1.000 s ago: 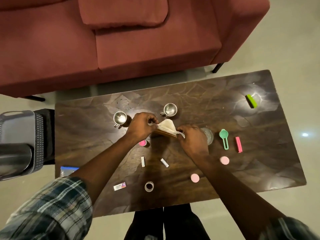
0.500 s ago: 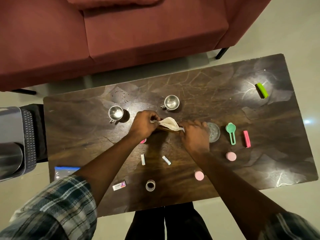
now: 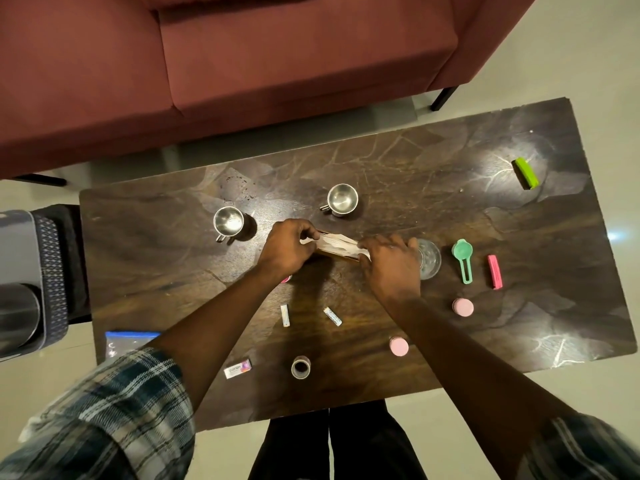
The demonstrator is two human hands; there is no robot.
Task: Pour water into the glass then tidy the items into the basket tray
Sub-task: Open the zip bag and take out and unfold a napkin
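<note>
Head view looks straight down on a maroon sofa (image 3: 277, 64) filling the far side, with pale glossy floor (image 3: 588, 46) around it and a dark wood-grain tabletop (image 3: 398, 161) set close in front, its long axis running left to right. A grey and black padded object (image 3: 24, 282) stands off the left end. Two bare forearms in plaid sleeves reach in from the near edge.

At the middle of the tabletop the left hand (image 3: 285, 249) and right hand (image 3: 391, 263) hold a pale flat piece (image 3: 337, 244) with a brown lower edge between them. It lies lengthwise left to right, its right end a little nearer the person. The left fingers (image 3: 304, 232) are curled and pinch its left end; the right fingers (image 3: 372, 244) curl over its right end. What the piece is I cannot tell.

The glass (image 3: 429, 259) stands upright just beside the right hand, partly hidden by it. Two steel cups sit beyond the hands, one (image 3: 228, 221) to the left, one (image 3: 342, 199) farther back with its handle pointing left. Right of the glass lie a green scoop (image 3: 463, 259), bowl at the far end, and a pink bar (image 3: 495, 271), both lengthwise front to back. A green block (image 3: 525, 173) rests near the far right corner. Nearer the person are two pink caps (image 3: 462, 307) (image 3: 399, 346), a tape roll (image 3: 300, 367), two small white sticks (image 3: 284, 315) (image 3: 332, 316) and a little printed box (image 3: 237, 368)
</note>
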